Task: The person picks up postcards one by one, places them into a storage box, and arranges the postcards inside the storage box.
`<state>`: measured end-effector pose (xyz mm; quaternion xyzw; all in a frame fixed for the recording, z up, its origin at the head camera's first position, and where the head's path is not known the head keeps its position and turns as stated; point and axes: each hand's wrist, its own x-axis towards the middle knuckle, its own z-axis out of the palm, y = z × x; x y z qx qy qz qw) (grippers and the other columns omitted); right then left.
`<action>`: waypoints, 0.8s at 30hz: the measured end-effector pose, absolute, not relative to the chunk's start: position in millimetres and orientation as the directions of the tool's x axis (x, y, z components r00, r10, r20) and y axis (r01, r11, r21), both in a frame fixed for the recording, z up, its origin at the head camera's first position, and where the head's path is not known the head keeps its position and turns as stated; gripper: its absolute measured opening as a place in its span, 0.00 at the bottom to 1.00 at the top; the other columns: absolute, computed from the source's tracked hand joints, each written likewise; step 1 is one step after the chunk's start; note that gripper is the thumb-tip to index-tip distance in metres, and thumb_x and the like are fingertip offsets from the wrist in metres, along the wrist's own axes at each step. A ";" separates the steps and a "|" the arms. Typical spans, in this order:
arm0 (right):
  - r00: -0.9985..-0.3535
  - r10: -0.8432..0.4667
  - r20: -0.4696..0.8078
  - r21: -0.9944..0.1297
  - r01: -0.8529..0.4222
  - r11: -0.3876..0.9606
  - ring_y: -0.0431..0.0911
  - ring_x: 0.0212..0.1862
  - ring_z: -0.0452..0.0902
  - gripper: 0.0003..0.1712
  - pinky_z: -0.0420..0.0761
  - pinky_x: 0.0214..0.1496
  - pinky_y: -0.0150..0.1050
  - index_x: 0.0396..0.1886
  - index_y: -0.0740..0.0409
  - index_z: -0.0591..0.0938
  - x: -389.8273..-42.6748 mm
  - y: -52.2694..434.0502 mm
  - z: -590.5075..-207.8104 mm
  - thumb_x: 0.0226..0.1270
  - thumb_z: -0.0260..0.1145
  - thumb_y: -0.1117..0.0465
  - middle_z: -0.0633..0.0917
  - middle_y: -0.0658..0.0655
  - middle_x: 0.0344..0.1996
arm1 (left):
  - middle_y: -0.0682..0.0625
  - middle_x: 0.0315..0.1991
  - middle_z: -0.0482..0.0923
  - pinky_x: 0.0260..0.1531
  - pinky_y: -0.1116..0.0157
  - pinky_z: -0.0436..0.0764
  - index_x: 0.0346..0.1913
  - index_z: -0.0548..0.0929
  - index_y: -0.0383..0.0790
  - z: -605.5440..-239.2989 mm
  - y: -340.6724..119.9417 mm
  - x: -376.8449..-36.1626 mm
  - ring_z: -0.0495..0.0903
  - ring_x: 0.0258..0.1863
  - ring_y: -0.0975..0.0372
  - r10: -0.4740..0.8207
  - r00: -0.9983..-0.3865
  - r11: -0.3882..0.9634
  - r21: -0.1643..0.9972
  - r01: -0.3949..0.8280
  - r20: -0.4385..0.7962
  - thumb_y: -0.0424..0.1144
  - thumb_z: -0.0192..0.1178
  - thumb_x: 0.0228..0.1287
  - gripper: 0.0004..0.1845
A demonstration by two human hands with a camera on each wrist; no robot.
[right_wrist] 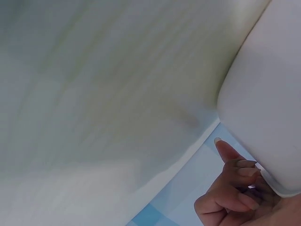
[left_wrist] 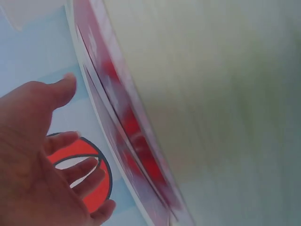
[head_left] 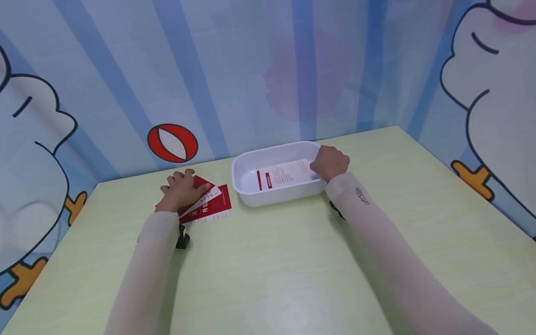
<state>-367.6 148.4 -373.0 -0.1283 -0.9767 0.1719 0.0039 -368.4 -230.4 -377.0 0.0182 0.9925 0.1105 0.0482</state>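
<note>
A white rectangular tray (head_left: 276, 197) with rounded corners stands toward the table's back edge. Lying in it is a white card (head_left: 290, 174) with red marks and printed text. My right hand (head_left: 331, 163) grips the tray's right rim; from the right wrist view, its fingers (right_wrist: 228, 197) are curled at the tray's edge. Left of the tray, several red and white printed cards (head_left: 217, 203) are fanned out on the table. Over their left part is my left hand (head_left: 179, 191), its fingers spread and relaxed. The left wrist view shows this palm (left_wrist: 23, 155) holding nothing, beside the cards.
The pale yellow-green table (head_left: 268, 270) ends at a back wall of blue-striped cloth (head_left: 234, 70) with a red and white ball printed on it. Similar printed cloth with white cartoon figures (head_left: 502, 116) borders the left and right sides.
</note>
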 end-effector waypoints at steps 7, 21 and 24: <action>-0.965 0.259 -0.048 -0.342 0.259 0.903 0.53 0.45 0.81 0.22 0.78 0.58 0.53 0.55 0.62 0.81 -364.8 147.6 -369.1 0.66 0.61 0.55 0.87 0.62 0.49 | 0.25 0.66 0.57 0.68 0.30 0.55 0.74 0.52 0.29 -374.5 -236.7 -366.7 0.55 0.67 0.34 0.052 -0.986 0.987 0.158 0.027 -0.158 0.53 0.62 0.65 0.47; -0.968 0.247 -0.051 -0.336 0.249 0.909 0.51 0.42 0.80 0.21 0.79 0.57 0.52 0.53 0.62 0.81 -364.1 147.7 -369.7 0.67 0.61 0.54 0.87 0.61 0.46 | 0.26 0.62 0.63 0.64 0.31 0.62 0.72 0.54 0.27 -375.3 -244.7 -364.4 0.61 0.64 0.34 0.076 -0.977 0.992 0.114 0.054 -0.198 0.57 0.63 0.61 0.49; -0.968 0.247 -0.049 -0.336 0.248 0.909 0.51 0.42 0.80 0.21 0.79 0.57 0.52 0.53 0.62 0.81 -364.3 147.7 -369.8 0.67 0.61 0.54 0.87 0.61 0.46 | 0.27 0.61 0.64 0.64 0.32 0.63 0.71 0.55 0.28 -374.4 -243.0 -362.9 0.62 0.63 0.35 0.082 -0.979 0.991 0.122 0.060 -0.187 0.55 0.65 0.60 0.48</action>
